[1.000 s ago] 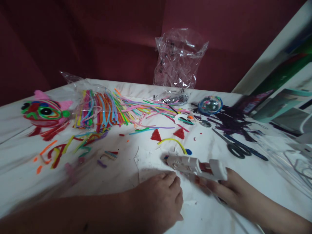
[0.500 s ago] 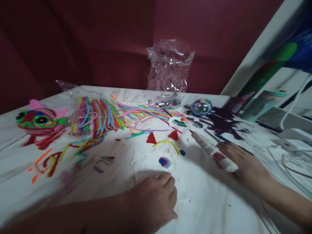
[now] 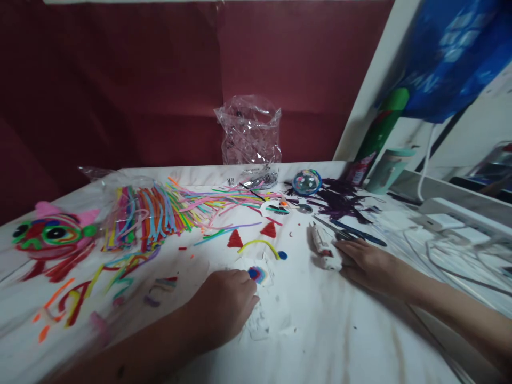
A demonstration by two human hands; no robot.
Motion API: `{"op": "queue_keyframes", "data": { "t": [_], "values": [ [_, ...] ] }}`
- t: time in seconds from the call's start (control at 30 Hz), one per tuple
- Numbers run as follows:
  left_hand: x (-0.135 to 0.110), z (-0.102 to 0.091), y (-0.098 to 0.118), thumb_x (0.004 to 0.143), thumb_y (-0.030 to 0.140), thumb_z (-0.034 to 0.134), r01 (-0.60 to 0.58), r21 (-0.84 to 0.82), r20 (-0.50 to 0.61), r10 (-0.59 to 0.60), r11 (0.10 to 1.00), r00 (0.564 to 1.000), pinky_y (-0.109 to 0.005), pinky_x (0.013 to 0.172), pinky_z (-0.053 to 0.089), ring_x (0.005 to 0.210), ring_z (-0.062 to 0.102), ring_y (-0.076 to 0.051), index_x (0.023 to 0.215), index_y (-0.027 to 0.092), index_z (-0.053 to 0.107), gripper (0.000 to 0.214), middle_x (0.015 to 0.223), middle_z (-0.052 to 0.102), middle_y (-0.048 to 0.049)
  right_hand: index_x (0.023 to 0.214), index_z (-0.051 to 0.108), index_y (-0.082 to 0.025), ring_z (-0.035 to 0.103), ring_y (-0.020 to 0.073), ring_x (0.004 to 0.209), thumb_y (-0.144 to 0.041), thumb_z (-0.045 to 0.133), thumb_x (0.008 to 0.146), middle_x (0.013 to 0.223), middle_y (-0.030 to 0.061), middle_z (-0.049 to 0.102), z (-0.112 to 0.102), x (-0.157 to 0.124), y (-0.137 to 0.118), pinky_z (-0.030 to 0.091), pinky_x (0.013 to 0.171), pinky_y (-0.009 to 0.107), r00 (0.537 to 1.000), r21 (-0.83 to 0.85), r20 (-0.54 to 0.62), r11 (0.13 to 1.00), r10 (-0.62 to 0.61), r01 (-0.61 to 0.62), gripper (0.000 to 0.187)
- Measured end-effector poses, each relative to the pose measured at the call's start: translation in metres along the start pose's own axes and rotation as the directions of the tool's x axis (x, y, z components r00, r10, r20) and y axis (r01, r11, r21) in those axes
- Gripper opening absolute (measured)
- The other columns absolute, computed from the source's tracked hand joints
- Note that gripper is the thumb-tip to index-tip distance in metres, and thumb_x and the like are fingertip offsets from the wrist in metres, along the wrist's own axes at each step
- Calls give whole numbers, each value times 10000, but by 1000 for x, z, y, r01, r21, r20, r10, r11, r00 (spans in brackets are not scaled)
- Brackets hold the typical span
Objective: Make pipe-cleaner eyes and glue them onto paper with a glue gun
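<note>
My left hand (image 3: 232,298) rests on the table with its fingers curled and pressed together. They sit at the edge of a white paper sheet (image 3: 266,309), and what they grip, if anything, is hidden. Just beyond the fingertips a small blue, red and pale-blue roundel (image 3: 258,274) lies on the sheet. Farther off are a yellow curved strip (image 3: 260,244), a blue dot (image 3: 282,255) and two red triangles (image 3: 235,239). A white glue gun (image 3: 325,248) lies low at the table; my right hand (image 3: 370,264) has its fingers at the handle side, which is partly covered.
Scissors (image 3: 360,232) lie beyond my right hand, near dark purple strips (image 3: 344,200) and a clear dome (image 3: 306,183). Bundled pipe cleaners (image 3: 160,213) and a colourful fish-like face (image 3: 54,234) are at left. White chargers and cables (image 3: 452,229) lie at right.
The glue gun has come down to the table and shifted towards the scissors with my right hand. My left hand has stayed by the paper. The camera view has tilted up and turned right.
</note>
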State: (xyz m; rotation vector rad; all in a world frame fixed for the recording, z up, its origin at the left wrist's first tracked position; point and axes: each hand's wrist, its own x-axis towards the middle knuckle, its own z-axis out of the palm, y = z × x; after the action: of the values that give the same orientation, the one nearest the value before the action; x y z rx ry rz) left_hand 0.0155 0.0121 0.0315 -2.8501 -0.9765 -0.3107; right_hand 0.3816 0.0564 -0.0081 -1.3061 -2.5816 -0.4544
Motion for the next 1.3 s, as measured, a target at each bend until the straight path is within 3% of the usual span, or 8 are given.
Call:
{"op": "queue_keyframes", "data": {
  "t": [0.13, 0.27, 0.4, 0.53, 0.63, 0.83, 0.97, 1.3],
  "values": [
    [2, -10, -5, 868, 175, 511, 21, 17, 111, -23, 1000, 994, -260, 550, 382, 620, 561, -156, 706, 177, 506, 163, 707, 590, -2, 1028, 645, -188, 650, 244, 814, -258, 536, 843, 916, 104, 706, -30, 12, -11, 523, 698, 361, 997, 171, -57, 984, 51, -41, 226],
    [-2, -8, 2, 886, 167, 482, -102, -78, 102, 110, 992, 989, -276, 622, 402, 701, 541, -158, 702, 174, 494, 184, 748, 578, -6, 905, 646, -176, 615, 204, 773, -179, 437, 901, 827, 95, 675, -44, 64, -56, 493, 678, 317, 989, 391, -147, 920, 20, 39, 209],
    [-11, 8, 17, 853, 154, 525, -138, -128, 52, 145, 982, 988, -308, 713, 432, 766, 523, -177, 750, 171, 501, 107, 788, 572, -17, 871, 652, -166, 580, 208, 835, -93, 525, 824, 826, 90, 660, -14, 130, -99, 469, 739, 310, 992, 491, -99, 863, -79, 118, 154],
    [-16, 19, 21, 844, 134, 542, -139, -39, -3, 140, 989, 990, -336, 787, 450, 851, 537, -197, 812, 151, 522, 41, 845, 590, -49, 791, 652, -130, 564, 235, 823, -72, 603, 777, 800, 118, 640, 22, 169, -111, 460, 741, 349, 995, 528, -61, 843, -84, 103, 78],
    [-18, 23, 19, 871, 147, 517, -188, 46, -48, 190, 981, 981, -342, 795, 455, 866, 546, -198, 840, 140, 542, 41, 848, 603, -66, 783, 648, -141, 577, 199, 788, -82, 548, 838, 789, 94, 642, 26, 169, -105, 464, 722, 308, 993, 596, -54, 794, -110, 120, 127],
    [-22, 34, 19, 876, 135, 493, -188, 98, -80, 196, 977, 977, -355, 760, 471, 848, 565, -206, 855, 126, 572, 83, 848, 623, -82, 880, 633, -139, 590, 125, 685, -125, 491, 892, 780, 46, 640, -1, 149, -99, 469, 612, 203, 965, 740, -24, 644, -260, 192, 142],
    [-27, 43, 21, 875, 145, 482, -157, 151, -141, 179, 976, 974, -376, 721, 478, 880, 582, -246, 826, 109, 580, 116, 890, 637, -121, 829, 633, -139, 597, 124, 720, -122, 476, 898, 803, 55, 631, -4, 152, -107, 474, 649, 202, 926, 784, -11, 572, -378, 243, 173],
    [-30, 51, 16, 845, 126, 497, -194, 137, -246, 223, 971, 943, -374, 671, 493, 881, 596, -264, 834, 97, 588, 96, 878, 650, -137, 861, 633, -148, 573, 141, 756, -213, 420, 955, 843, 77, 583, -1, 149, -110, 467, 685, 238, 911, 793, -14, 550, -412, 261, 242]
  ]
}}
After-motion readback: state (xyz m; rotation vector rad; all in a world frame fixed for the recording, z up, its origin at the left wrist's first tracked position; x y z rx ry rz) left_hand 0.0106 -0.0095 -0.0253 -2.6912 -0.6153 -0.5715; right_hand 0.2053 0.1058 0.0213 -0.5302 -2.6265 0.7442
